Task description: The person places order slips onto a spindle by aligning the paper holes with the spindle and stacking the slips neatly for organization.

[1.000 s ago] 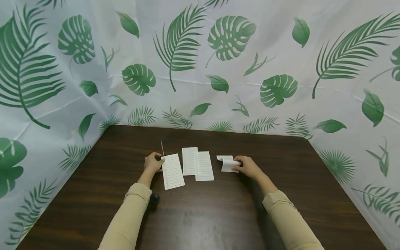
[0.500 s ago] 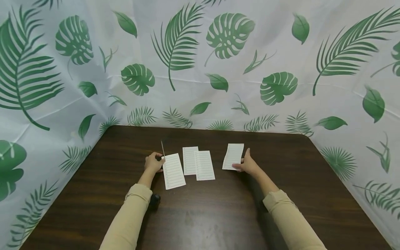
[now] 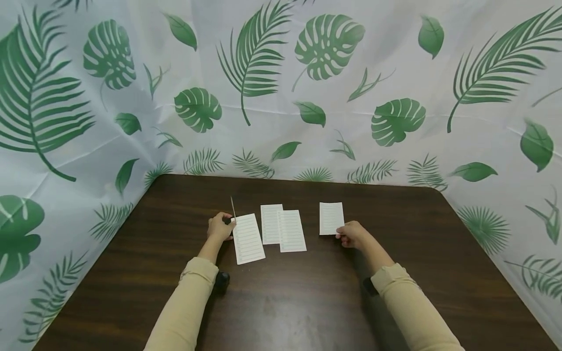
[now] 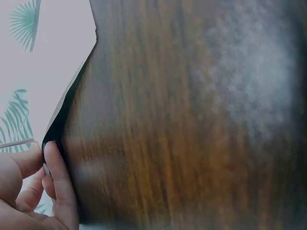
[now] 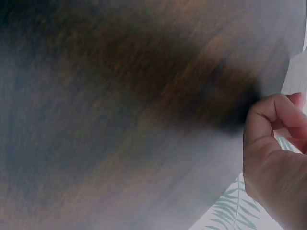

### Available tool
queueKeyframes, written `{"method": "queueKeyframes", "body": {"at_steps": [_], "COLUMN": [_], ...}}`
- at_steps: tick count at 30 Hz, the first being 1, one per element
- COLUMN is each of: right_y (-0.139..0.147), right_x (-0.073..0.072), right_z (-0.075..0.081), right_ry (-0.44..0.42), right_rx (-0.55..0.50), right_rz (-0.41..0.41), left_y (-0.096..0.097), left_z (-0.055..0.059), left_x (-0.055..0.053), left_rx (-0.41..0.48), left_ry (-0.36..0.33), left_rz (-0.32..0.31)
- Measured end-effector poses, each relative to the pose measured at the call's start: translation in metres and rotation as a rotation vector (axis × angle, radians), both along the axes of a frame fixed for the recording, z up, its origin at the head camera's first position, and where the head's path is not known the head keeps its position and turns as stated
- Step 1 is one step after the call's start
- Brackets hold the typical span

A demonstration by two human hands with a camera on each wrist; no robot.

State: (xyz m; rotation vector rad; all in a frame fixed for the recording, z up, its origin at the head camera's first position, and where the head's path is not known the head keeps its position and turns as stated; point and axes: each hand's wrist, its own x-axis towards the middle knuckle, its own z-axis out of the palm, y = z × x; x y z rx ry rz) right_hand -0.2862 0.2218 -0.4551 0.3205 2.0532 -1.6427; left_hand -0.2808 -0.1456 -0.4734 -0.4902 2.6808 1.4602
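Note:
At the left, my left hand [image 3: 217, 226] pinches the upper left edge of a lined paper sheet [image 3: 248, 239]. A slim pointed thing [image 3: 233, 207] sticks up from those fingers, with a dark part beside them; I cannot tell its kind. The left wrist view shows thumb and fingertips together at the edge of the paper [image 4: 62, 48]. To the right, my right hand [image 3: 354, 234] holds the lower right corner of a smaller lined sheet [image 3: 331, 218] between thumb and curled fingers. Between the hands lie two more lined sheets [image 3: 270, 224], the right one [image 3: 292, 231] overlapping its neighbour.
All this is on a dark wood-grain table [image 3: 298, 287] with rounded far corners. A white curtain [image 3: 263, 63] printed with green leaves hangs behind and beside it. Black wrist gear [image 3: 221, 282] shows under the left sleeve.
The right sheet was folded over, then unfolded, and now lies flat and upright in view. My right hand has shifted from its side to its lower right corner. The left hand keeps its grip.

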Motion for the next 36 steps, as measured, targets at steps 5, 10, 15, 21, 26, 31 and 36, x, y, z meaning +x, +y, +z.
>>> {"method": "queueKeyframes", "body": {"at_steps": [5,10,15,21,26,31,36], "right_y": [0.000,-0.003,-0.010,-0.020,-0.028,-0.034,-0.040], "right_x": [0.000,0.005,0.010,0.018,0.025,0.033,0.041], "right_z": [0.000,0.003,0.011,0.023,0.027,0.035,0.042], "right_ry": [0.041,0.107,0.147,0.198,0.216,0.263,0.288], "right_rx": [0.005,0.025,0.033,0.046,0.039,0.024,0.014], "right_rz": [-0.013,0.032,0.071,0.102,0.105,0.132,0.146], "left_y": [0.000,-0.002,-0.003,-0.005,-0.013,-0.021,-0.024], "left_z": [0.002,0.001,0.003,0.004,0.006,0.013,0.025], "left_x": [0.000,0.000,0.002,0.002,0.007,0.014,0.023], "left_rx": [-0.002,0.024,0.062,0.231,0.338,0.276,0.224], "left_ry": [-0.011,-0.030,-0.040,-0.020,-0.043,-0.014,0.036], "left_rz": [-0.002,-0.004,-0.010,0.020,0.058,0.045,-0.013]}}
